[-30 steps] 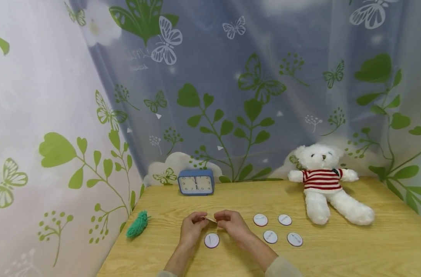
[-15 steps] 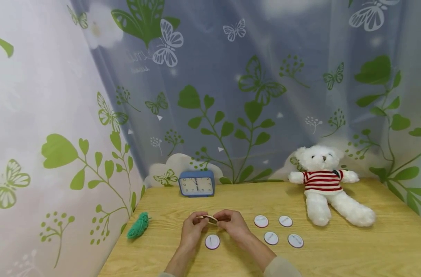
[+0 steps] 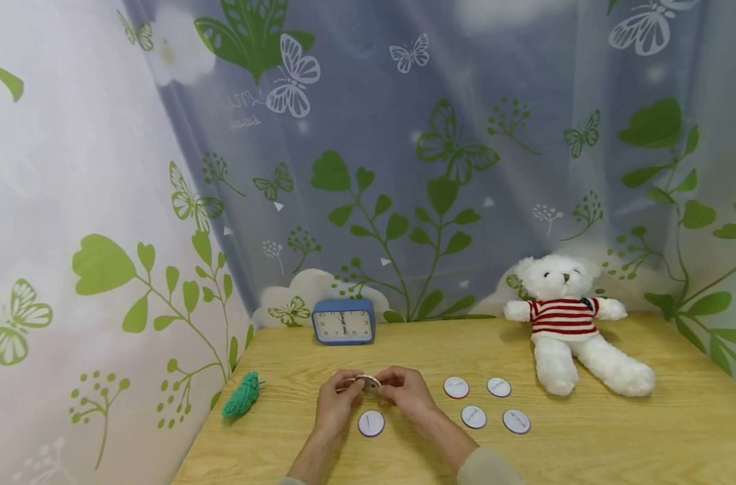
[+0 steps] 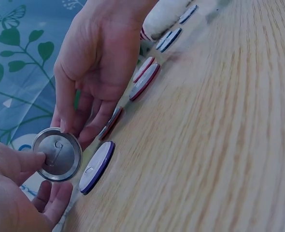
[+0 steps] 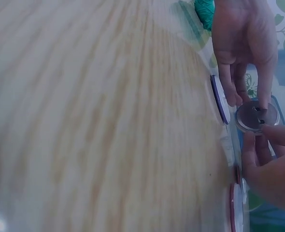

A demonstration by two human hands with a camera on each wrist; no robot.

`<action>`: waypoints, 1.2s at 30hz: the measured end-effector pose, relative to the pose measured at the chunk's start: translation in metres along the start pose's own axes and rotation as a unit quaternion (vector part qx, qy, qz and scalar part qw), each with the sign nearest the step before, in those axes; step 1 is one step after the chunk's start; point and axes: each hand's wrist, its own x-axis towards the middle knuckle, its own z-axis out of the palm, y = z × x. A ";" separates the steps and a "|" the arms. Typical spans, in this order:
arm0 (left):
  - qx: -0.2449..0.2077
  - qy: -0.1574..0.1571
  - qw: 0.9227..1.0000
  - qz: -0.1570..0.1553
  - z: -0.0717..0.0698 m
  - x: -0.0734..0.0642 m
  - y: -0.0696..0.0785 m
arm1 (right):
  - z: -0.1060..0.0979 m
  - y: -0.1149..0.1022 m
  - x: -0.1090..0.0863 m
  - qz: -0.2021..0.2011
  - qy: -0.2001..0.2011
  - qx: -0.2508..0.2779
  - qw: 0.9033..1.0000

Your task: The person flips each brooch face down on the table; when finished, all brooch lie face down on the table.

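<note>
Both hands hold a round pin-back button badge [image 3: 371, 384] between them, just above the table. My left hand [image 3: 336, 405] pinches its left edge, and my right hand [image 3: 411, 399] grips the right edge. In the left wrist view the badge's silver metal back [image 4: 64, 157] shows, with a safety pin across it and the left thumb on it. The badge's front is hidden. Below the hands, another badge [image 3: 370, 423] lies pin side up, white-backed with a purple rim.
Several more white-backed badges [image 3: 473, 416] lie on the wooden table [image 3: 428, 343] right of the hands. A white teddy bear [image 3: 564, 316] in a striped shirt sits back right. A blue alarm clock [image 3: 343, 322] stands behind the hands; green yarn [image 3: 242, 396] lies left.
The held badge has tilted up between the fingers, so more of its metal back shows in the head view. Both hands stay in nearly the same place.
</note>
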 end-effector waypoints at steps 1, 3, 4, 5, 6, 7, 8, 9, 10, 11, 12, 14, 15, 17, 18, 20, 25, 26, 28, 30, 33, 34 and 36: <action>-0.001 0.001 1.000 0.001 0.000 0.001 -0.003 | 0.000 0.000 0.000 -0.002 0.003 0.001 1.000; -0.004 0.002 1.000 0.003 -0.001 0.003 -0.005 | 0.001 -0.001 0.000 -0.003 0.010 0.002 1.000; -0.004 0.002 1.000 0.002 -0.001 0.003 -0.006 | 0.002 0.000 0.001 -0.002 0.014 0.001 1.000; -0.004 0.001 1.000 0.004 -0.002 0.003 -0.006 | 0.003 0.001 0.002 -0.001 0.018 -0.002 1.000; -0.001 0.001 1.000 0.005 -0.003 0.003 -0.005 | 0.004 0.001 0.002 -0.001 0.022 -0.004 1.000; 0.003 0.002 1.000 0.005 -0.004 0.002 -0.005 | 0.005 0.002 0.003 0.001 0.025 -0.003 1.000; 0.008 0.003 1.000 0.004 -0.004 0.002 -0.004 | 0.006 0.002 0.004 0.005 0.027 -0.002 1.000; 0.013 0.005 1.000 0.004 -0.005 0.002 -0.004 | 0.007 0.003 0.005 0.006 0.029 0.001 1.000; 0.020 0.007 1.000 0.003 -0.005 0.002 -0.003 | 0.008 0.003 0.005 0.007 0.030 0.002 1.000; 0.026 0.009 1.000 0.004 -0.005 0.003 -0.003 | 0.009 0.002 0.005 0.008 0.031 0.006 0.999; 0.030 0.011 0.999 0.002 -0.006 0.003 -0.003 | 0.009 0.002 0.005 0.009 0.031 0.011 0.999; 0.027 0.013 1.000 -0.001 -0.006 0.003 -0.002 | 0.010 0.002 0.005 0.010 0.029 0.021 0.999; 0.023 0.012 1.000 -0.002 -0.006 0.003 -0.002 | 0.011 0.002 0.005 0.010 0.029 0.025 0.999; 0.013 0.010 1.000 -0.005 -0.006 0.004 -0.003 | 0.011 0.002 0.005 0.011 0.028 0.032 0.999; 0.008 0.008 1.000 -0.007 -0.007 0.004 -0.003 | 0.011 0.003 0.005 0.011 0.028 0.037 0.999; 0.005 0.005 1.000 -0.009 -0.007 0.004 -0.003 | 0.012 0.004 0.005 0.014 0.030 0.043 0.999; -0.002 -0.012 1.000 0.001 -0.009 0.003 -0.005 | 0.012 0.007 0.005 0.020 0.040 0.063 0.997; -0.003 -0.014 1.000 0.005 -0.010 0.004 -0.006 | 0.012 0.006 0.005 0.021 0.043 0.064 0.997; -0.007 -0.016 1.000 0.008 -0.010 0.005 -0.007 | 0.013 0.005 0.005 0.022 0.049 0.064 0.996; -0.007 -0.015 1.000 0.008 -0.011 0.005 -0.008 | 0.013 0.004 0.005 0.021 0.055 0.060 0.996; -0.009 -0.013 1.000 0.006 -0.012 0.006 -0.007 | 0.015 0.002 0.004 0.018 0.063 0.049 0.997; -0.008 -0.013 1.000 0.006 -0.012 0.006 -0.007 | 0.015 0.001 0.004 0.015 0.065 0.045 0.997; -0.008 -0.008 1.000 0.007 -0.013 0.005 -0.006 | 0.017 0.000 0.004 0.012 0.068 0.041 0.997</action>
